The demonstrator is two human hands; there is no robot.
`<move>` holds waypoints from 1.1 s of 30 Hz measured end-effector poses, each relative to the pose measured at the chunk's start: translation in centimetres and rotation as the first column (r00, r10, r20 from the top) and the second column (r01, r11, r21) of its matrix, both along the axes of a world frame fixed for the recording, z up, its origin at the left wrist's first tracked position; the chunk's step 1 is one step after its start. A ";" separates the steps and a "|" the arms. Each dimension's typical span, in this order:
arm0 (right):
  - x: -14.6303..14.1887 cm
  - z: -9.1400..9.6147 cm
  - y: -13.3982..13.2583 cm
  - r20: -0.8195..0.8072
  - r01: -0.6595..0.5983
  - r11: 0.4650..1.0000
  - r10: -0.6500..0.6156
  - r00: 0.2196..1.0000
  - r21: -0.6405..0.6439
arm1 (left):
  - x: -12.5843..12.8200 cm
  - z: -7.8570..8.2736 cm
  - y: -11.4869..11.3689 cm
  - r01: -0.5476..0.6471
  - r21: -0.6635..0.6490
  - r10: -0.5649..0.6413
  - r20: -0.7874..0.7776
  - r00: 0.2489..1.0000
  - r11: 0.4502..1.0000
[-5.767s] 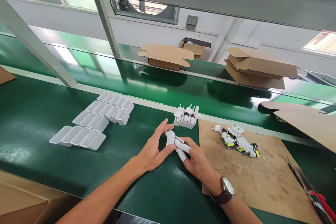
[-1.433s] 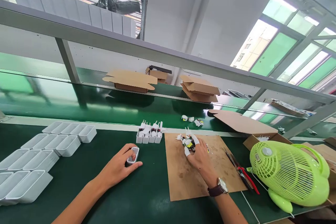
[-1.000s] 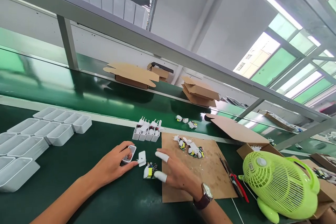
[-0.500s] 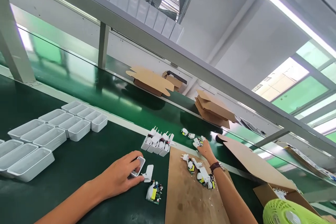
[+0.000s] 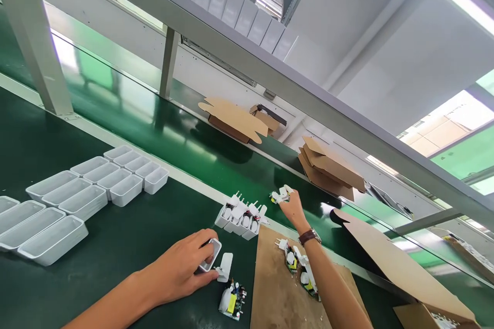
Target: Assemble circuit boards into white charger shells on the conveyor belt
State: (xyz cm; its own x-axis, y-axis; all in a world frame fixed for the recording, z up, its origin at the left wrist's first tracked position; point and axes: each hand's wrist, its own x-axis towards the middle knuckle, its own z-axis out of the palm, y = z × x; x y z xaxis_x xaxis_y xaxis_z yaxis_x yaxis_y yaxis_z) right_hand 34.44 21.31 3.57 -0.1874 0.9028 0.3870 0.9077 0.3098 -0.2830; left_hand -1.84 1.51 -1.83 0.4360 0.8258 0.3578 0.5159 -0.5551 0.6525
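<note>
Shell (image 5: 210, 255) in left hand (image 5: 181, 272); right hand (image 5: 294, 209) pinching plug parts (image 5: 278, 196).

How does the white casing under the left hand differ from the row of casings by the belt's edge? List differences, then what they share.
The white casing is single, empty and tilted under the left hand; the row of casings stands upright, untouched, with pronged parts sticking out. Both are white plastic on the green mat.

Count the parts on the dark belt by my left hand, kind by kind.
Open white shell in the left hand: 1
Flat white cover: 1
Circuit board: 1
Filled shells standing in a row: 4
Total: 7
</note>
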 end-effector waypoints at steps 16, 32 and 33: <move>-0.1 3.7 -8.6 0.016 -0.007 0.995 0.009 1.000 -0.096 | -0.5 1.9 0.3 0.021 0.047 -0.020 -0.021 1.000 0.999; 1.4 7.2 -24.3 0.417 -0.056 0.987 0.116 0.901 -0.153 | -0.7 2.1 0.2 -0.003 0.020 0.003 -0.025 1.000 1.000; 0.2 7.4 -24.7 0.373 -0.083 0.983 0.140 0.917 -0.165 | -0.7 2.1 0.3 -0.004 0.013 0.005 -0.035 0.999 1.000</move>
State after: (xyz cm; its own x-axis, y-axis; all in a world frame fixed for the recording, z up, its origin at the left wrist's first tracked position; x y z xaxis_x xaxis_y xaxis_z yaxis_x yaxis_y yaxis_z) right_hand 34.69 -3.37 11.01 -0.3979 0.9075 0.1344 0.9170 0.3978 0.0286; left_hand -2.55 1.77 0.32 0.4448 0.8233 0.3527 0.5409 -0.5607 0.6269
